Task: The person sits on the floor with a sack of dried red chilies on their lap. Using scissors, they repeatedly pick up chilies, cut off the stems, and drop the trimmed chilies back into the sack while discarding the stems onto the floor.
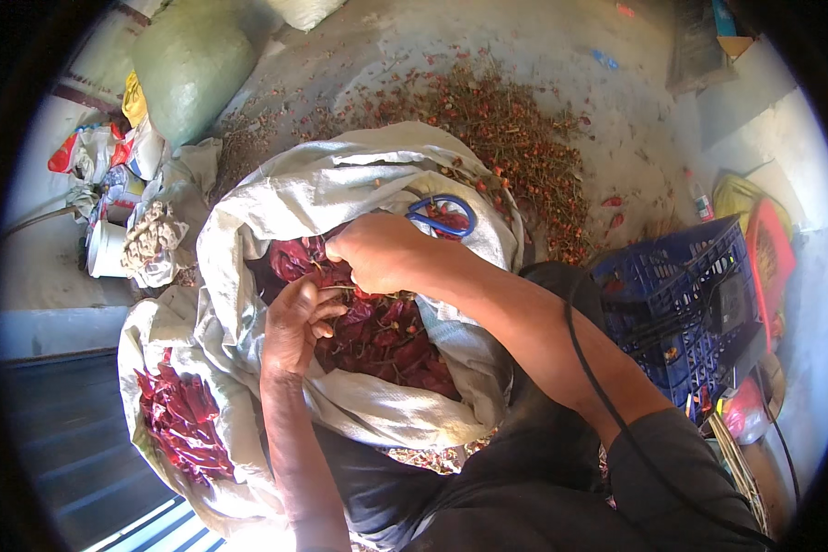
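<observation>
Dried red chili peppers (393, 345) fill a white woven sack (303, 165) whose rim is rolled down. Over its opening, my left hand (298, 319) pinches a dried pepper near its stem, fingers partly spread. My right hand (369, 254) is closed just above and to the right, at the same pepper; what lies within its fingers is mostly hidden. A blue looped handle (444, 215) rests on the sack's far side, beside more red peppers. At the lower left, a second white sack (245, 414) holds glossy red peppers (183, 421).
Stems and pepper scraps (517, 145) litter the floor beyond the sack. A blue plastic crate (676, 297) stands at the right, a dark cable hanging across it and my right arm. A large green sack (193, 69), a white bucket (109, 248) and bags are at the left.
</observation>
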Tool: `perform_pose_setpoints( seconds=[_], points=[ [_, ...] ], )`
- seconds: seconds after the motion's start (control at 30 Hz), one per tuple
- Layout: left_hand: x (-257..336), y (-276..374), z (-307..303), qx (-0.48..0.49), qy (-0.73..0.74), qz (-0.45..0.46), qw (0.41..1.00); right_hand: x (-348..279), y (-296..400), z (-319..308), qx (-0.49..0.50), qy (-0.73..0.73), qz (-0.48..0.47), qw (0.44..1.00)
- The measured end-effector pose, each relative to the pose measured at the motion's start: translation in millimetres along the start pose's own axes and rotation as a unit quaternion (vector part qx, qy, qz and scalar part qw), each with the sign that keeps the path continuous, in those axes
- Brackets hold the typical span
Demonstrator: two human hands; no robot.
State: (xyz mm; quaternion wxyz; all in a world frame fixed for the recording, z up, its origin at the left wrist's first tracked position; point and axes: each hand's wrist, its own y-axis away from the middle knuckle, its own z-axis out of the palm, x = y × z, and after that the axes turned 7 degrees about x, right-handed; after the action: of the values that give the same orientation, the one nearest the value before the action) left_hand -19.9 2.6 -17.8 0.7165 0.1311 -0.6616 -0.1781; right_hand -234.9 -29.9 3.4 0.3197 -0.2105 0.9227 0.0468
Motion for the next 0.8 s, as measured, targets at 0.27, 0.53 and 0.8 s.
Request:
perform_pose_setpoints(
  seconds=[0.27, 0.53, 0.8],
  points=[
    [1, -10, -2, 0.065, -0.164, 0.070, 0.982, -5, -12, 7, -0.038, -0.121, 0.028, 0.991],
    [12, -2, 6, 0.103, -0.492, 0.378, 0.777, -5, -14, 19, 0.103, -0.053, -0.026, 0.993],
    [14, 2, 11, 0.074, -0.351, 0.345, 0.867, -7, -19, 16, 0.106, -0.117, -0.041, 0.987]
  ],
)
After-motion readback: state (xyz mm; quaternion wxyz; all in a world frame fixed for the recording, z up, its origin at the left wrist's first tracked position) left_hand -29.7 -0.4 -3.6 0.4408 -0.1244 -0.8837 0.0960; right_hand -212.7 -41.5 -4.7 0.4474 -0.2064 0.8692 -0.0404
